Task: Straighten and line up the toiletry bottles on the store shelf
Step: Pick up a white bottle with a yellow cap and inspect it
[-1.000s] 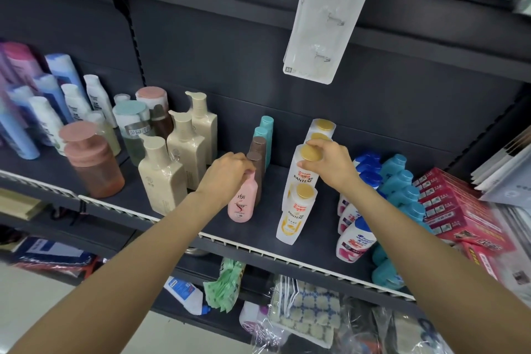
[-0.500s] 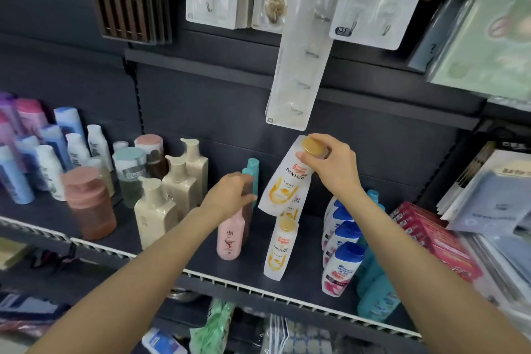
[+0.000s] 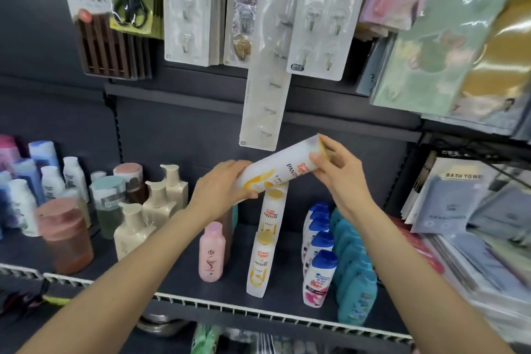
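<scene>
A: What colours are on the tilted white plastic Pantene bottle?

B: White body, a yellow-orange swirl near its lower end, dark lettering and a small red mark. The standing white Pantene bottle at the shelf front has a gold cap and the same yellow swirl.

A: And beside that one?

B: To its left, a small pale pink bottle with a dark red figure printed on it. To its right, a white bottle with a blue cap, pink towards its base, then a row of plain teal bottles.

A: Further left?

B: Cream pump bottles, and a translucent terracotta-pink jar. The shelf is dark grey with a white front rail.
</scene>
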Tool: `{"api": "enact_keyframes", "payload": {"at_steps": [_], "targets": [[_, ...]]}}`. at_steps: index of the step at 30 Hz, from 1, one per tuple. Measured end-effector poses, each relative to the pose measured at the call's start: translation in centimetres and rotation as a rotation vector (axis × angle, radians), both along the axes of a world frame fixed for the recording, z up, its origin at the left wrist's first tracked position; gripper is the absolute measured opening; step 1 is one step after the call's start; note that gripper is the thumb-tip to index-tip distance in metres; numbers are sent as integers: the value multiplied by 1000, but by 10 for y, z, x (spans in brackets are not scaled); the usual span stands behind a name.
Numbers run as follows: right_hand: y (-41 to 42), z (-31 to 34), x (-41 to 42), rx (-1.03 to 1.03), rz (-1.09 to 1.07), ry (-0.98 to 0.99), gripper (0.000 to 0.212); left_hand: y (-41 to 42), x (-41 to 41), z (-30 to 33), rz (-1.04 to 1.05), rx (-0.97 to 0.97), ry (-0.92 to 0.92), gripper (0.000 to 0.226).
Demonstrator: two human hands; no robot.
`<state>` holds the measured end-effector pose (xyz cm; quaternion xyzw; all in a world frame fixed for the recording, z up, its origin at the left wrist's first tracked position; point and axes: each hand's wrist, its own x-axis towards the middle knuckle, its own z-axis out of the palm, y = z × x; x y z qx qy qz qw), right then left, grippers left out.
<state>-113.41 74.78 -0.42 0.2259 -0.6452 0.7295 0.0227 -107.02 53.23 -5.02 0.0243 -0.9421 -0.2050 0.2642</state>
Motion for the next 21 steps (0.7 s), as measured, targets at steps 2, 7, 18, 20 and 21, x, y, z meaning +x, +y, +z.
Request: {"api": "enact_keyframes", "payload": {"at_steps": [2,7,18,20,21], "targets": [[5,0,3,-3,20,-83,33,1,3,4,68,-127,111,60],[5,-2,6,-1,-27,-258,34,0,9,9,81,-304,256,59],[-1,-15,27,-55,-11,-84,33,-12,23,7,-74,-10,-267,72],[0,-17,29,-46,40,-39,36,-15,26,8,-114,16,-296,75],[1,-17,30,-37,73,-17,38,-14,29,7,-130,22,-298,75]]}}
